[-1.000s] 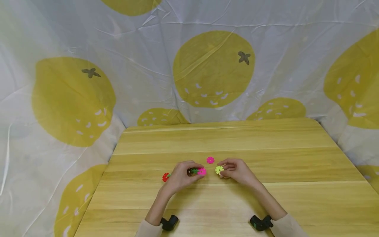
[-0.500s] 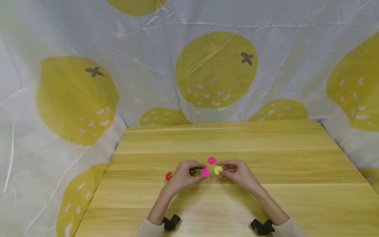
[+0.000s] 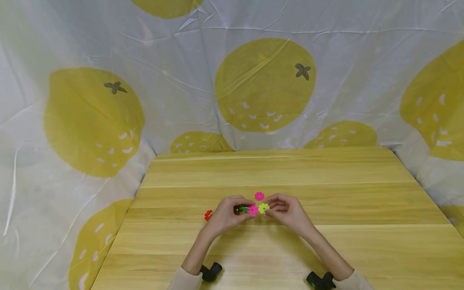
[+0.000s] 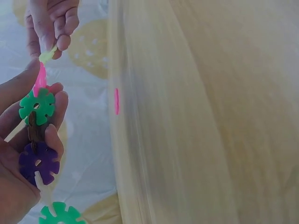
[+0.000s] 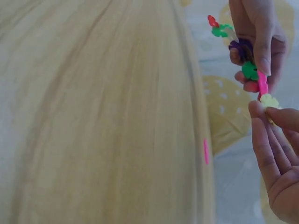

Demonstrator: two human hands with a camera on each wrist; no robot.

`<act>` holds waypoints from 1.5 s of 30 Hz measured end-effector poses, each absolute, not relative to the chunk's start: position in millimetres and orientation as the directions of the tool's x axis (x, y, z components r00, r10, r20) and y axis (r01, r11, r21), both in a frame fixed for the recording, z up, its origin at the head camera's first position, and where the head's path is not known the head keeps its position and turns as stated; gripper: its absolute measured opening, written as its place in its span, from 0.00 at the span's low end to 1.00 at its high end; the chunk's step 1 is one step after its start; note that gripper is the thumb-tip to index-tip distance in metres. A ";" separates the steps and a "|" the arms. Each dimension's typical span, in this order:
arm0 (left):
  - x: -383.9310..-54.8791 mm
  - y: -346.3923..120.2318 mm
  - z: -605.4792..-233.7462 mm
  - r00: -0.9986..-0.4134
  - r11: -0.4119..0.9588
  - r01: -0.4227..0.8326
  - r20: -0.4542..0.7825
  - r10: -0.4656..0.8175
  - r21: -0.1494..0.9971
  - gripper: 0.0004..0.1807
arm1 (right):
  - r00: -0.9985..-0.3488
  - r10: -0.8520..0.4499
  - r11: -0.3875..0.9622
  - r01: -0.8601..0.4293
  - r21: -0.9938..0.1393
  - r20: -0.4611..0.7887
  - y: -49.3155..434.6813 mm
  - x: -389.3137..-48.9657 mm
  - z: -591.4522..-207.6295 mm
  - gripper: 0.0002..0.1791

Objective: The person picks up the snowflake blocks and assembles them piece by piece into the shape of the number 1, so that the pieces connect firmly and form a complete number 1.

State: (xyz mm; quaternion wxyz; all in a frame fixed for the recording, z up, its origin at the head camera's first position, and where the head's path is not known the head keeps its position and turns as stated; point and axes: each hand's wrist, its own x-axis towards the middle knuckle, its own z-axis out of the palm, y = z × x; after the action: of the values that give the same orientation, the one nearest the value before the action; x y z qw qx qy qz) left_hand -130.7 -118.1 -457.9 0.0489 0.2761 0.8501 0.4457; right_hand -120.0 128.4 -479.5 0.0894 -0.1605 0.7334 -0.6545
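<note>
My left hand (image 3: pixel 228 213) grips a chain of interlocked notched plastic discs. In the left wrist view the chain runs from a pink disc (image 4: pixel 40 79) through a green disc (image 4: pixel 37 106), a brown disc (image 4: pixel 33 128) and a purple disc (image 4: pixel 39 163) to a white disc (image 4: pixel 43 189) and another green one. A red disc (image 3: pixel 208 215) ends the chain beyond the palm. My right hand (image 3: pixel 288 211) pinches a yellow disc (image 3: pixel 264 208) between thumb and fingers. The yellow disc's edge is right at the pink disc, set crosswise to it.
One loose pink disc (image 3: pixel 259 196) lies on the wooden table (image 3: pixel 326 173) just beyond the hands. A lemon-print cloth (image 3: pixel 174 80) hangs behind the table. Black wrist-worn devices (image 3: pixel 211 272) sit at both forearms.
The right hand has brought the yellow disc leftward, and the left hand has shifted slightly right with the chain. The gap between the yellow and pink discs has closed.
</note>
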 end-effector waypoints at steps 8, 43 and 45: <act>-131.3 -116.6 -456.8 -0.849 0.444 0.422 0.172 0.500 0.790 0.13 | -0.944 -0.304 0.158 -0.179 -0.971 0.125 124.9 -116.1 -480.9 0.12; -129.3 -111.5 -453.1 -0.865 0.323 0.335 0.152 0.478 0.885 0.13 | -0.918 -0.321 -0.040 -0.231 -0.972 0.232 129.4 -114.1 -484.0 0.15; -129.4 -111.8 -452.8 -0.862 0.324 0.340 0.155 0.483 0.883 0.12 | -0.911 -0.328 -0.047 -0.248 -0.968 0.249 129.5 -114.3 -484.5 0.14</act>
State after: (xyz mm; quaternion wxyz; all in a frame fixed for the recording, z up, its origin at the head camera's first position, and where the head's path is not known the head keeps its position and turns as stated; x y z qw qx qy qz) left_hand -129.4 -111.8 -452.8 0.0685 0.2540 0.8106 0.5232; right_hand -114.3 129.5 -484.5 0.0290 -0.2089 0.6896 -0.6928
